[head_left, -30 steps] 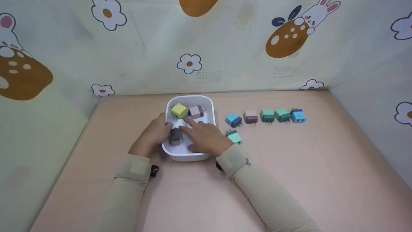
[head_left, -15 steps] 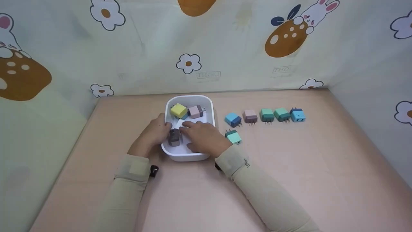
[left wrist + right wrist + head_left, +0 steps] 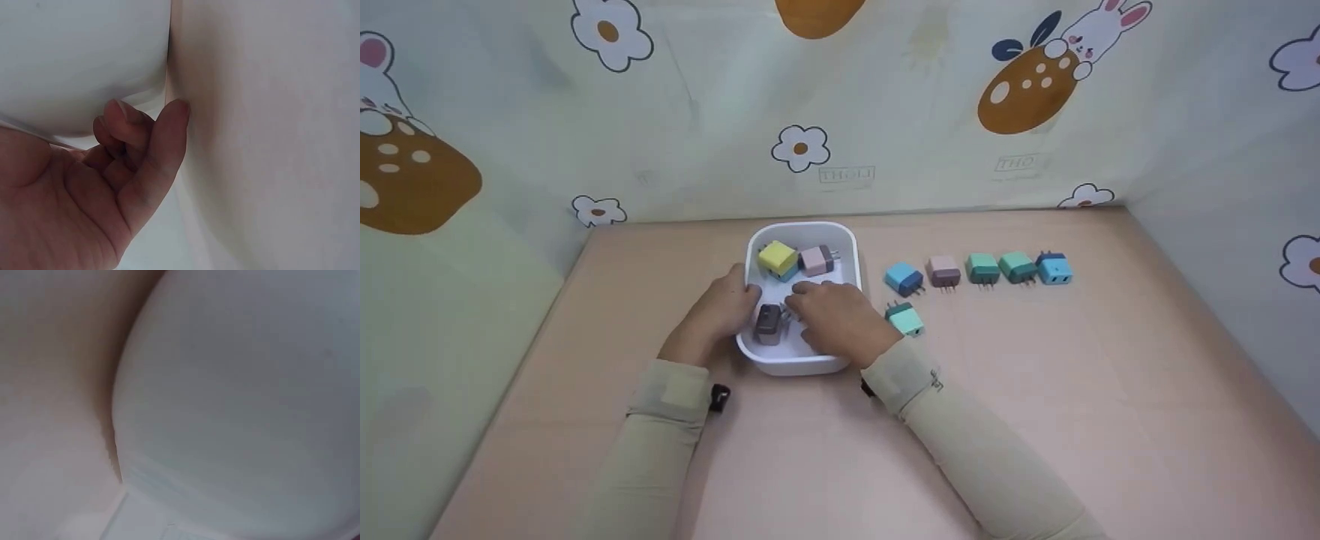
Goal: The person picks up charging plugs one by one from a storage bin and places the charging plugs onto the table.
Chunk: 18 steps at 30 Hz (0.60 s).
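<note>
A white rectangular tray (image 3: 797, 367) stands on the pink surface in the head view. My left hand (image 3: 723, 307) grips its left side, thumb at the rim; the left wrist view has the same hand (image 3: 118, 169) with its fingers curled below the tray wall. Bent over the tray's right side, my right hand (image 3: 844, 319) has its fingertips right at the prongs of a dark grey charger plug (image 3: 769, 324). Whether they pinch it I cannot tell. Farther back in the tray lie a yellow plug (image 3: 777, 256), a partly covered blue plug (image 3: 787, 274) and a pink-and-grey plug (image 3: 816, 260).
Right of the tray several plugs form a row, from a blue plug (image 3: 904, 279) through a mauve plug (image 3: 943, 272) and green ones to a light blue plug (image 3: 1054, 270). A mint plug (image 3: 905, 319) lies in front, near my right sleeve. A patterned cloth (image 3: 922, 172) hangs behind.
My right index finger has drawn back from the yellow plug and the fingers are more bent. The dark grey plug has shifted slightly toward me. My left hand stays at the tray.
</note>
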{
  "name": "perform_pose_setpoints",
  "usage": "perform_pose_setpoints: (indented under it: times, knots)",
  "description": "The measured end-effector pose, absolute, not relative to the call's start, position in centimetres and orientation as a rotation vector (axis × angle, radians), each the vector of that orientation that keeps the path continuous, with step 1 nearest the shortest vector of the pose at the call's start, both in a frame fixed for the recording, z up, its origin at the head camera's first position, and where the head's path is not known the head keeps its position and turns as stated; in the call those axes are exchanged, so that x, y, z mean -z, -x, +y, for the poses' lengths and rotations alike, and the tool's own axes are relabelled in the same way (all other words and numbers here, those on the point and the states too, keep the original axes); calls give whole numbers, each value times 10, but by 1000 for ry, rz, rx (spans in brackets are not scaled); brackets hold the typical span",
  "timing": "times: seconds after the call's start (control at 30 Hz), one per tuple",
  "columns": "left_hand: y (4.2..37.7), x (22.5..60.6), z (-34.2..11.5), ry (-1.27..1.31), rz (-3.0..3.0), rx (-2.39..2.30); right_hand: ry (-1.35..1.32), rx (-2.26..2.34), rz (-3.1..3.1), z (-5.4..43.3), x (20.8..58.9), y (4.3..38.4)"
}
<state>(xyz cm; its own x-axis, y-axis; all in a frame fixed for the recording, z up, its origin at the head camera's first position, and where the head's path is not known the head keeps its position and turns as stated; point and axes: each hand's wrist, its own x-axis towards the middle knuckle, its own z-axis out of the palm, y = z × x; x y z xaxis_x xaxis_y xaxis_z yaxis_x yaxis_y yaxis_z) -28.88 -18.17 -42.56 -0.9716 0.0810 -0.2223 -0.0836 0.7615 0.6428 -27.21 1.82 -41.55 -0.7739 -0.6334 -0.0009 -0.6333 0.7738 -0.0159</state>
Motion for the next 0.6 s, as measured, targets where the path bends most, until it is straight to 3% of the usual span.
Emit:
perform_pose_setpoints:
  times: [0.6]
  knots:
    - [290, 426, -182, -3, 2711, -1005, 981, 4, 2935, 20, 419, 275]
